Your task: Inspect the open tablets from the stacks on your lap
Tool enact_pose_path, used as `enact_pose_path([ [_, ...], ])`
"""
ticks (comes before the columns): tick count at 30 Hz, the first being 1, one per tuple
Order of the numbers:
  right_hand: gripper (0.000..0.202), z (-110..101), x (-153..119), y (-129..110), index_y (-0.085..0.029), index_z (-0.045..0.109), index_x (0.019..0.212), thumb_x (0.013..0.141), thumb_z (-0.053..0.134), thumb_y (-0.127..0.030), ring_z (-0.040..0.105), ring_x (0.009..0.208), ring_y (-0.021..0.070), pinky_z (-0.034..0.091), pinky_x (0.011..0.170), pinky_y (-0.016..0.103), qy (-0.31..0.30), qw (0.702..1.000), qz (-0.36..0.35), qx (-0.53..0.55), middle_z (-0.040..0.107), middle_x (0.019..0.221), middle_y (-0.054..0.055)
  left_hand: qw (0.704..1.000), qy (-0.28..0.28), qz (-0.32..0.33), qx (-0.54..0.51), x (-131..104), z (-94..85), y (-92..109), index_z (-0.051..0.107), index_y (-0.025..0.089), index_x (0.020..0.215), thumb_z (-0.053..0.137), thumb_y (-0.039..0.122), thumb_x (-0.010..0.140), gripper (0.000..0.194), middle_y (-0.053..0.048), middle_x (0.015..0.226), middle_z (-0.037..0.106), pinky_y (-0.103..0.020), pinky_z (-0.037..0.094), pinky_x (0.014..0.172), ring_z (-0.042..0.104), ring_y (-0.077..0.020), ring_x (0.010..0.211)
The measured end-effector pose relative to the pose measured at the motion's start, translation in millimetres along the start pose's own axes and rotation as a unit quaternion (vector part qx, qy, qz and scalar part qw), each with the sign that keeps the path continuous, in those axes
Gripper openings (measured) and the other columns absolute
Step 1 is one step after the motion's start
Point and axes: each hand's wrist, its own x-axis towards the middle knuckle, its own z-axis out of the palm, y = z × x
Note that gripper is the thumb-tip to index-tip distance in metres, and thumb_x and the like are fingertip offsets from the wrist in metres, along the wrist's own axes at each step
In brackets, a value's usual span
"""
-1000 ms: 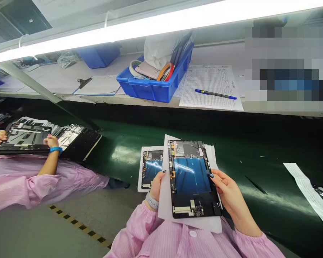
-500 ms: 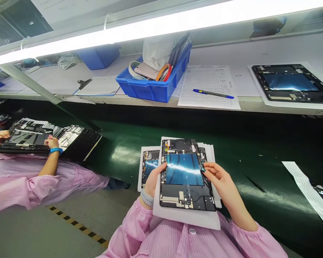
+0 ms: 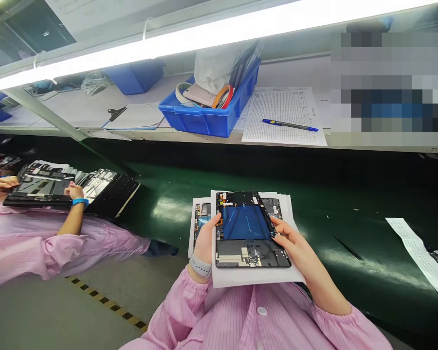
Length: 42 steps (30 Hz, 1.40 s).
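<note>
Between my hands is an opened tablet (image 3: 246, 223) with a blue-filmed middle, a black lower section and a small circuit board near its bottom edge. A white sheet (image 3: 255, 278) lies beneath it. My left hand (image 3: 205, 241) grips the left edge, thumb on top. My right hand (image 3: 290, 239) holds the right edge, its thumb over the rim and fingers around the side. More opened tablets (image 3: 202, 214) with white sheets between them lie under and behind the held one, mostly covered.
Tweezers (image 3: 348, 247) and a white label strip (image 3: 416, 253) lie on the green bench to the right. A blue bin (image 3: 200, 121) with tape rolls, a pen (image 3: 290, 125) and a form sit on the shelf. At left, a co-worker's hands (image 3: 75, 190) handle another tablet.
The tablet has tilted in my hands, its lower edge rising, and the bright reflection on the blue film is gone. Both hands still hold its sides. The shelf's right end is now pixelated.
</note>
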Motion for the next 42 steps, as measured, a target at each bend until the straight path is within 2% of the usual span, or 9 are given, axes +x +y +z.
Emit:
enact_pose_path([
  [4, 0.023, -1, -2, -11, -0.027, 0.058, 0.075, 0.081, 0.071, -0.045, 0.036, 0.144, 0.0348, 0.030, 0.114, 0.052, -0.019, 1.000, -0.009, -0.016, 0.044, 0.158, 0.002, 0.999, 0.035, 0.019, 0.005, -7, 5.7, 4, 0.064, 0.005, 0.128, 0.046, 0.039, 0.099, 0.049, -0.018, 0.105, 0.077, -0.050, 0.047, 0.106, 0.071, -0.0339, 0.108],
  [10, 0.020, -6, -1, -14, -0.027, 0.059, 0.078, 0.086, 0.066, -0.044, 0.038, 0.143, 0.0328, 0.041, 0.107, 0.046, -0.049, 0.997, -0.030, -0.051, 0.042, 0.158, 0.003, 1.000, 0.020, 0.022, -0.002, -11, 7.2, 7, 0.062, 0.004, 0.130, 0.041, 0.041, 0.100, 0.053, -0.019, 0.107, 0.076, -0.050, 0.048, 0.105, 0.071, -0.0339, 0.108],
  [19, 0.027, -18, -1, -12, -0.028, 0.067, 0.083, 0.087, 0.068, -0.055, 0.034, 0.146, 0.0364, 0.039, 0.111, 0.051, -0.064, 0.992, -0.067, -0.083, 0.046, 0.155, 0.006, 0.999, 0.002, 0.033, 0.007, -15, 4.5, 5, 0.066, 0.006, 0.124, 0.049, 0.036, 0.097, 0.044, -0.017, 0.103, 0.077, -0.049, 0.050, 0.103, 0.073, -0.0324, 0.103],
  [23, 0.039, -23, -2, -12, -0.035, 0.071, 0.119, 0.084, 0.075, -0.053, 0.032, 0.148, 0.0351, 0.044, 0.110, 0.048, -0.090, 0.994, -0.058, -0.029, 0.041, 0.160, 0.005, 0.998, 0.009, 0.056, 0.001, -19, 10.5, 3, 0.070, 0.006, 0.114, 0.051, 0.034, 0.094, 0.040, -0.015, 0.094, 0.078, -0.046, 0.052, 0.100, 0.074, -0.0311, 0.098],
  [27, 0.074, -26, 2, -4, -0.040, 0.048, 0.149, 0.082, 0.078, -0.050, 0.055, 0.132, 0.0343, 0.053, 0.099, 0.048, -0.103, 0.986, -0.005, 0.134, 0.044, 0.159, 0.006, 0.998, -0.014, 0.054, 0.018, -24, 13.8, 1, 0.071, 0.005, 0.111, 0.051, 0.034, 0.092, 0.040, -0.015, 0.094, 0.078, -0.044, 0.052, 0.099, 0.074, -0.0310, 0.097],
  [31, 0.046, -23, 7, 16, -0.031, 0.077, 0.111, 0.070, 0.087, -0.048, 0.075, 0.091, 0.0302, 0.060, 0.080, 0.042, -0.068, 0.968, 0.051, 0.234, 0.078, 0.112, 0.008, 0.999, -0.028, 0.017, 0.033, -29, 13.7, -3, 0.074, 0.006, 0.100, 0.051, 0.035, 0.092, 0.038, -0.012, 0.081, 0.078, -0.037, 0.055, 0.087, 0.075, -0.0267, 0.081],
  [36, 0.029, -16, 3, 30, -0.029, 0.081, 0.089, 0.070, 0.087, -0.050, 0.074, 0.072, 0.0282, 0.060, 0.066, 0.039, -0.050, 0.968, 0.044, 0.242, 0.080, 0.084, 0.005, 0.996, 0.015, -0.001, 0.090, -34, 20.8, -13, 0.075, 0.009, 0.088, 0.061, 0.036, 0.089, 0.030, -0.007, 0.067, 0.073, -0.029, 0.053, 0.074, 0.071, -0.0198, 0.065],
  [39, 0.026, -10, 0, 32, -0.025, 0.081, 0.092, 0.074, 0.086, -0.043, 0.075, 0.076, 0.0295, 0.060, 0.068, 0.038, -0.089, 0.967, 0.058, 0.230, 0.080, 0.087, 0.008, 0.987, 0.014, 0.064, 0.148, -34, 31.5, -24, 0.075, 0.013, 0.100, 0.074, 0.032, 0.081, 0.027, -0.006, 0.082, 0.077, -0.028, 0.053, 0.076, 0.073, -0.0206, 0.077],
  [42, 0.023, -1, -3, 34, -0.023, 0.080, 0.099, 0.082, 0.082, -0.039, 0.076, 0.083, 0.0287, 0.058, 0.071, 0.035, -0.141, 0.958, 0.082, 0.238, 0.080, 0.091, 0.008, 0.961, -0.060, 0.129, 0.239, -34, 41.0, -34, 0.069, 0.020, 0.123, 0.077, 0.038, 0.081, 0.046, -0.009, 0.116, 0.075, -0.035, 0.050, 0.097, 0.068, -0.0276, 0.111],
])
